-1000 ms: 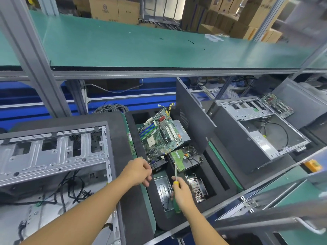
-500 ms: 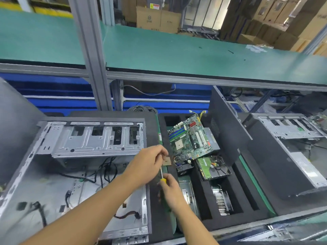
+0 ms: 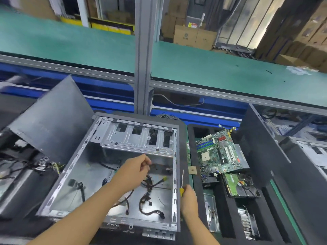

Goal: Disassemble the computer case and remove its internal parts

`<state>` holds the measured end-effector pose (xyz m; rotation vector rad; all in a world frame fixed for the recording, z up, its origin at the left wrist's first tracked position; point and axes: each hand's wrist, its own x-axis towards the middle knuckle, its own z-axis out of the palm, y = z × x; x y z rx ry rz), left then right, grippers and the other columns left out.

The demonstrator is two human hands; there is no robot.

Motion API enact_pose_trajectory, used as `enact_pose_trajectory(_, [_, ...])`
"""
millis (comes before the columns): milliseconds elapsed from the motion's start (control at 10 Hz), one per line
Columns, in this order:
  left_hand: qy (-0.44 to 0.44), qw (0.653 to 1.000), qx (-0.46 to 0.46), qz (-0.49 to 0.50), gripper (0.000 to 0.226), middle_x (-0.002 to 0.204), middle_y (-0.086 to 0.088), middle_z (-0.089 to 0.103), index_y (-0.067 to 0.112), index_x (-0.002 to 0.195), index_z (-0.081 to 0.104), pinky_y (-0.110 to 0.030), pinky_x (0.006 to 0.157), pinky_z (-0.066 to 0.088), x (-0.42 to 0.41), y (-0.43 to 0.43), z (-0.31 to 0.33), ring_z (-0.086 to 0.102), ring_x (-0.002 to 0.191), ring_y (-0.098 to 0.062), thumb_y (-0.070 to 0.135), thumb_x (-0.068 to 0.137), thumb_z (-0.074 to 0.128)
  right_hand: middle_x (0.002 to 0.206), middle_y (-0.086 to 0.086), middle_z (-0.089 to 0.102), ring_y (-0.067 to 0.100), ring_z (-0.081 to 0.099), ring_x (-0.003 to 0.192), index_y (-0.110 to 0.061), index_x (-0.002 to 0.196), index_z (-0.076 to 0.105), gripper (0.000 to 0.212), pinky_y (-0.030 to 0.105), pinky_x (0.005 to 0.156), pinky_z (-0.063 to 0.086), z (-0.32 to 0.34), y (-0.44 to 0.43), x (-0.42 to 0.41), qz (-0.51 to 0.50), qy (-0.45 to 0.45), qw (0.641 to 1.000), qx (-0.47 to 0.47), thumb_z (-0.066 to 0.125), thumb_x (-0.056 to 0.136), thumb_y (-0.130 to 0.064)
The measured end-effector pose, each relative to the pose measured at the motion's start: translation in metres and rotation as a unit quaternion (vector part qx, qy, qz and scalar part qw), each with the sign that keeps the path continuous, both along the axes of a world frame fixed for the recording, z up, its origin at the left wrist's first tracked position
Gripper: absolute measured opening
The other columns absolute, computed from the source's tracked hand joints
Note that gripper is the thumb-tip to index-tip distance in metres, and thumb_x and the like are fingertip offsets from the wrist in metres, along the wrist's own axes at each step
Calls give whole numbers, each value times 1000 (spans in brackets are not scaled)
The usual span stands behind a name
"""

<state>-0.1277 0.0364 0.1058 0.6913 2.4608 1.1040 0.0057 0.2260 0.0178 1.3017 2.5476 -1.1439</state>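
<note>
Nearest the camera, the right hand [image 3: 188, 198] keeps its fist wrapped round the yellow handle of the screwdriver [image 3: 182, 184], whose thin shaft points away along the case's right rim, much as it did half a second ago. The left hand [image 3: 136, 171] has moved: earlier it hovered at the seam between the case and the foam tray; now it reaches inside the computer case [image 3: 83, 175], fingers curled together just above the loose cables [image 3: 150, 187], though whether they pinch one cannot be told. The case lies open on its side at the centre of the bench, with the drive cage [image 3: 134, 138] at its far end. The view has swung left, so the case fills more of the picture. To its right the black foam tray [image 3: 224, 209] holds the tilted motherboard [image 3: 218, 154], a hard drive [image 3: 238, 187] and a finned heatsink [image 3: 246, 222]. A dark side panel [image 3: 51, 124] leans at the left. Beyond runs the green shelf [image 3: 212, 71], with cardboard boxes [image 3: 193, 37] behind it.
</note>
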Motion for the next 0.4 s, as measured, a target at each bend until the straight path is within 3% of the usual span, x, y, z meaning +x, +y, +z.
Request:
enact_pose_trajectory(100, [-7, 1000, -23, 5, 18, 86, 12, 69, 35, 93, 60, -30, 73, 55, 1, -13, -7, 63, 74, -8, 19, 96, 53, 120, 14, 58, 32, 52, 111, -9, 120, 54, 23, 35, 81, 41, -5, -3, 5, 1, -39, 998, 53, 41, 102, -13])
enact_pose_trajectory(200, [-31, 999, -22, 13, 17, 88, 14, 68, 37, 92, 61, -23, 72, 50, 2, -27, -14, 61, 78, -3, 21, 95, 57, 126, 22, 52, 36, 50, 115, -4, 123, 58, 28, 45, 98, 43, 1, -8, 9, -64, 15, 998, -22, 45, 101, -16])
enact_pose_trajectory(300, [-44, 998, -17, 30, 17, 84, 15, 69, 37, 90, 62, -17, 70, 47, 1, -41, -16, 60, 77, 0, 21, 95, 61, 131, 22, 52, 37, 50, 120, -5, 129, 58, 33, 47, 104, 41, 5, -8, 13, -55, 29, 997, -48, 46, 102, -19])
enact_pose_trajectory(400, [-69, 995, 6, 67, 17, 88, 11, 71, 34, 91, 63, -28, 75, 53, -2, -55, -12, 63, 82, -8, 18, 96, 58, 138, 17, 47, 33, 46, 125, -11, 141, 52, 38, 44, 109, 39, 10, -15, 22, -35, 44, 998, -31, 42, 104, -14])
